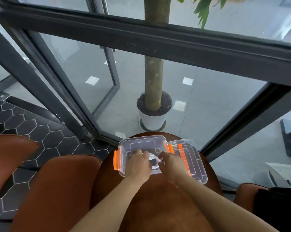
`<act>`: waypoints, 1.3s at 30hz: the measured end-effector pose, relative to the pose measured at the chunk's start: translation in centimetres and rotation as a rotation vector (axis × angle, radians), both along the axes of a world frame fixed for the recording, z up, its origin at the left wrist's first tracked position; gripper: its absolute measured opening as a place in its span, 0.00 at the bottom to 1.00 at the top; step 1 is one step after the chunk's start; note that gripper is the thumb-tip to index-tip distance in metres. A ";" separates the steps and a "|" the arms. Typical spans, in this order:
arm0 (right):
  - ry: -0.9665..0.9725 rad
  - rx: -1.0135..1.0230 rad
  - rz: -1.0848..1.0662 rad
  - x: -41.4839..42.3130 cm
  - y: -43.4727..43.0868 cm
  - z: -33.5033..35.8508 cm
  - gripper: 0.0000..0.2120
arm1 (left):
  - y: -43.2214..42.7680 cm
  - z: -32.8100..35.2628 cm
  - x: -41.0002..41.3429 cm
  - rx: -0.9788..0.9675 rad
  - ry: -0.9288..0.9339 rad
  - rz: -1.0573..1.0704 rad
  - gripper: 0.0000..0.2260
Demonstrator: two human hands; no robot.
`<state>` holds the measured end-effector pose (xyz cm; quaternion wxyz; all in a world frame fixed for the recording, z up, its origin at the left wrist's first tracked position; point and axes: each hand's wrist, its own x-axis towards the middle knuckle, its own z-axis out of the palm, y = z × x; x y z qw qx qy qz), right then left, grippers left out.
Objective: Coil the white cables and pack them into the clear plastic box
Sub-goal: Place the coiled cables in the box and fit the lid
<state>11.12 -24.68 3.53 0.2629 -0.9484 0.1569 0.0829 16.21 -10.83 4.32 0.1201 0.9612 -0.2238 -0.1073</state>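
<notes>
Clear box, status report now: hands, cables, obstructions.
Left hand and right hand both gripping white cables over open clear box. Lid off, lying right. Nothing in the way.

Café or office lounge, brown leather chairs [57, 190], round table [158, 206], glass partition [84, 67], potted tree [154, 97]; hexagon floor tiles [32, 131]

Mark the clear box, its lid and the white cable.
box [142, 141]: head view, far rim of the open box.
lid [194, 153]: head view, clear panel of the lid lying right of the box.
cable [152, 157]: head view, white coil between the two hands.
</notes>
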 end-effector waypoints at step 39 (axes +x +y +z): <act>0.334 0.092 -0.489 -8.1 -15.4 -13.1 0.10 | -12.4 -12.5 -8.9 -0.046 0.268 0.162 0.26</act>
